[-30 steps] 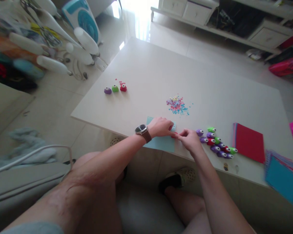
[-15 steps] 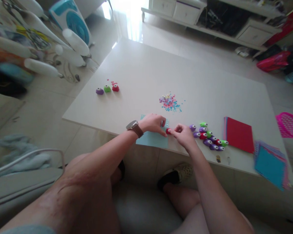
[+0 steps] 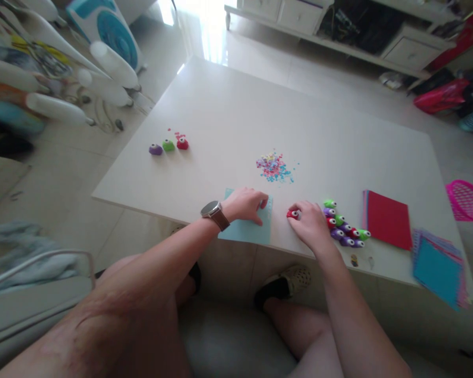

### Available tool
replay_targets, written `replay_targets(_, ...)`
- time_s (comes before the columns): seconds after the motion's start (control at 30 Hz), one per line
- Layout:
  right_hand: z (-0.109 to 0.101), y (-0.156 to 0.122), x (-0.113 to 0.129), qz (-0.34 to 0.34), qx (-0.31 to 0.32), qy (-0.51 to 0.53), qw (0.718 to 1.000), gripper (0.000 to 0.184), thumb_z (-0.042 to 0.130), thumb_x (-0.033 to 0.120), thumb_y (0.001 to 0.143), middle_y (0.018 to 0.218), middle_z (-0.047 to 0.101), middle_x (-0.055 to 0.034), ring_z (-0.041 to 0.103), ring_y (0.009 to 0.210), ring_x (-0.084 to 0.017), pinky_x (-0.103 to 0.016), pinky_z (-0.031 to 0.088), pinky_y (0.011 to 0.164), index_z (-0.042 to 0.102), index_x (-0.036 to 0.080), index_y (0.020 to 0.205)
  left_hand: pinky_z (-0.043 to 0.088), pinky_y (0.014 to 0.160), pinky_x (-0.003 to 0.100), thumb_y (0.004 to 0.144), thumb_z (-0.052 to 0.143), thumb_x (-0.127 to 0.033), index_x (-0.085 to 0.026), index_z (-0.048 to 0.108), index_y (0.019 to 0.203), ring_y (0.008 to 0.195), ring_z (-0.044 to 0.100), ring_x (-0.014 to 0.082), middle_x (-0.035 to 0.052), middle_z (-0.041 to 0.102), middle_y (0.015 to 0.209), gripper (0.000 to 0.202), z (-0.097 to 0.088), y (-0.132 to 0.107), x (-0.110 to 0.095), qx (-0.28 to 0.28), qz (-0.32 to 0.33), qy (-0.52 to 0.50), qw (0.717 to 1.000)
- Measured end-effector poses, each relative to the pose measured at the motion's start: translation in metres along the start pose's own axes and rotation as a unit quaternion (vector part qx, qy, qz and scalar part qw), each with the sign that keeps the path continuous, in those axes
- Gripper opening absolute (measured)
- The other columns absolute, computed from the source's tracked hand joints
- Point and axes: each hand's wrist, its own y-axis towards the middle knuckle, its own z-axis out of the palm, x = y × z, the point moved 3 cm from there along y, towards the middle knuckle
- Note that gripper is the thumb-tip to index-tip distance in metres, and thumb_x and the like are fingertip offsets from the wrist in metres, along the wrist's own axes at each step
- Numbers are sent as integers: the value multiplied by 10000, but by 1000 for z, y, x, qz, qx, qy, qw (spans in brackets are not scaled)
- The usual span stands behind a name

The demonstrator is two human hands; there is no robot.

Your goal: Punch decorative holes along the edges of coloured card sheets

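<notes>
My left hand [image 3: 244, 205] rests on a light blue sheet of paper [image 3: 248, 234] at the table's near edge, thumb and fingers apart and holding nothing. Small punched marks run along the sheet's right side. To the right of the sheet, my right hand [image 3: 310, 224] has its fingers around a small red paper punch [image 3: 291, 214] with a round white-and-dark button. Just beyond that hand sits a cluster of several purple, green and red punches [image 3: 347, 228]. Past my left fingers lies a heap of coloured paper bits [image 3: 274, 167].
Three punches, purple [image 3: 155, 150], green [image 3: 168, 145] and red [image 3: 182, 144], stand at the table's left beside some red bits. A red-topped paper stack [image 3: 388, 218] and a fanned blue-topped stack [image 3: 437, 270] lie on the right. Two small objects [image 3: 354, 260] sit near the front edge.
My right hand has moved right, carrying the red punch away from the sheet's edge. My left hand has stayed on the paper, its thumb now away from the punch.
</notes>
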Motion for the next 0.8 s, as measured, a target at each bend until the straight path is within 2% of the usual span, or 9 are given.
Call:
replay_targets(0.1,-10,-4,-13,40,-2,-65,997,140,580,168,822,1018,724,-53,572,1045,-291,-423,396,889,699,232,860,372,623,267,617,870,-490,-248,675,928,775,648,182,-12,716,839,440,0,-1,0,-2,0,-3,1000)
replay_targets(0.2,-16,-6,-20,63,-2,-83,995,152,580,181,832,1040,728,-58,567,1090,-320,-450,393,889,714,238,877,377,632,265,625,865,-479,-247,670,924,774,645,180,-13,711,827,425,0,-2,1,-3,2,-7,1000)
replay_targets(0.27,-20,-4,-22,80,-4,-52,995,131,613,195,816,1002,731,-58,588,1065,-311,-442,403,884,724,236,872,378,637,265,630,862,-472,-245,667,923,775,645,179,-14,709,823,420,0,-2,2,-1,5,-10,1000)
replay_targets(0.43,-30,2,-27,105,-20,103,989,145,671,221,779,905,730,-45,640,845,-209,-333,452,798,725,204,912,382,642,268,629,863,-468,-241,658,913,776,644,177,-15,711,836,417,0,-2,2,0,10,-12,1000)
replay_targets(0.53,-33,1,-33,105,-16,39,994,128,641,166,763,888,720,-48,623,849,-215,-336,434,789,714,207,860,385,645,268,635,857,-476,-244,657,913,778,645,177,-17,709,833,414,0,-2,2,1,11,-12,1000)
replay_targets(0.63,-29,-5,-36,103,13,-51,993,140,606,153,776,890,714,-57,593,952,-266,-388,396,826,716,229,816,387,647,268,641,850,-483,-246,661,922,780,646,178,-16,708,830,413,0,-2,2,4,10,-12,1000)
replay_targets(0.8,-23,-11,-33,84,25,-95,992,165,552,130,810,971,714,-102,529,1032,-318,-457,365,865,692,217,811,398,660,272,643,845,-481,-247,667,929,796,655,187,-9,717,845,411,-1,-3,2,8,9,-12,1000)
